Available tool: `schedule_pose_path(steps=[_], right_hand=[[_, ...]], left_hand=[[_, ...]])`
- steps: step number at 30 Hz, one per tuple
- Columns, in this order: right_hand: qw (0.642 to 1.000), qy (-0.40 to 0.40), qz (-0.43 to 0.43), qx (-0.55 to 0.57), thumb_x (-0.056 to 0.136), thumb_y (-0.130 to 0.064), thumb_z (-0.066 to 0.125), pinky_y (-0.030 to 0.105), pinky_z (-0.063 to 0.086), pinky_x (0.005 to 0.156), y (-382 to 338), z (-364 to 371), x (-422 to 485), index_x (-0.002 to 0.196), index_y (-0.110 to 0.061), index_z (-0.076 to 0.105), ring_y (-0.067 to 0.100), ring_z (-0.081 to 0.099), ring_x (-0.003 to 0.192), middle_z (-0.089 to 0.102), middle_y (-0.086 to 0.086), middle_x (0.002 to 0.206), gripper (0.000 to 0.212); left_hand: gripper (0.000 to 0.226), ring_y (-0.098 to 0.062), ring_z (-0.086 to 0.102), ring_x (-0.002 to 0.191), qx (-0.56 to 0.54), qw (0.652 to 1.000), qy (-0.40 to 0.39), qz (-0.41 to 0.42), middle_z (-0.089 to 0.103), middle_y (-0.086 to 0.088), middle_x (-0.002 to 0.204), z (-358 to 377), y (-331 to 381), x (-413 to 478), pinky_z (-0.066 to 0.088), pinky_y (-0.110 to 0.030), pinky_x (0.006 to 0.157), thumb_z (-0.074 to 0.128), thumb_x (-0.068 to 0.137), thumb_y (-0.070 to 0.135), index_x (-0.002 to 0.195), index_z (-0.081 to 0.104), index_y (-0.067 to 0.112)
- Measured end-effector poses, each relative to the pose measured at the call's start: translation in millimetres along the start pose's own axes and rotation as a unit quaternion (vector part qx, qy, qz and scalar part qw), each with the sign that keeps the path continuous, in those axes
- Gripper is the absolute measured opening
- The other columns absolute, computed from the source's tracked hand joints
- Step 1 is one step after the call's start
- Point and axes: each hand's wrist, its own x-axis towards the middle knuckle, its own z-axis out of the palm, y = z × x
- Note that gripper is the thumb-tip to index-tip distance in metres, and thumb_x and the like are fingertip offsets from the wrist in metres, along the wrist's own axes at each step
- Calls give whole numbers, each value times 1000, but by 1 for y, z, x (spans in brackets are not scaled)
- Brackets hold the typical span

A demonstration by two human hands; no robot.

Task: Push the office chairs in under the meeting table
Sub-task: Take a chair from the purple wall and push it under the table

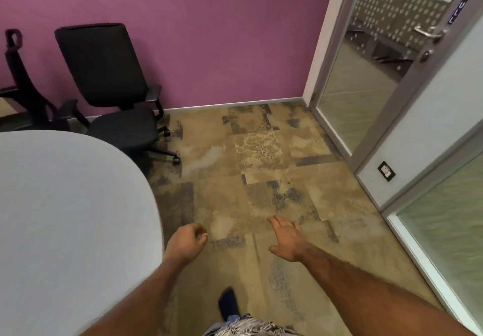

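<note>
Head view: the person is standing beside the rounded end of the grey table [65, 218], which is filling the lower left, with both bare arms reaching forward over the patterned carpet [261, 158]. The left hand [186, 244] is hanging just past the table's edge, fingers curled loosely into a near fist, gripping nothing. The right hand [287, 239] is held flat and spread, fingers pointing forward, thumb out to the side, also holding nothing. Neither hand is touching a chair. A black chair [109, 82] with armrests is sitting ahead on the left, seat tucked partly behind the table's far curve, backrest close to the purple wall [209, 35], castors resting on the carpet. A second chair [23, 87] is showing only in part at the far left edge, just beside the first. To the right, a glass door [366, 79] with a metal handle [428, 32] is standing in its frame. One dark shoe [228, 303] is showing at the bottom, between the arms.
</note>
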Motion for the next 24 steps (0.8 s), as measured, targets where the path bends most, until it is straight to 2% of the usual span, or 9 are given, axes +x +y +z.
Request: schedule_pose_path(steps=[5,9,14,19,24], right_hand=[[1000,-14,7,-13,90,-41,62,46,8,123,9,-46,72,159,-18,11,24,17,152,13,9,167,89],[1000,3,5,-8,90,-40,62,46,8,124,5,-80,137,159,-17,13,24,15,153,15,9,167,88],[1000,-16,-16,-9,89,-43,61,46,8,123,-5,-100,208,159,-18,13,23,16,152,15,8,167,88],[999,-5,-36,12,90,-47,60,44,10,122,-4,-128,305,158,-20,15,23,19,151,19,5,166,86],[996,4,-78,36,92,-49,58,41,12,122,-11,-180,419,157,-19,18,22,20,151,22,6,165,83]], left_hand=[[18,-14,68,84,-9,1000,-10,-16,72,6,98,-13,3,80,58,-35,77,61,89,38,102,70,28],[23,-16,67,95,3,999,-28,-14,73,5,105,-38,0,147,55,-34,83,62,89,39,107,71,27],[25,-16,66,99,2,998,-34,-49,72,6,108,-61,-15,204,55,-35,88,62,90,37,111,71,26],[18,-18,67,97,-12,996,5,-91,72,5,102,-82,-27,265,53,-33,81,64,90,36,103,70,27],[22,-17,65,92,-31,987,69,-142,70,4,103,-120,-29,336,53,-33,80,64,90,38,109,66,26]])
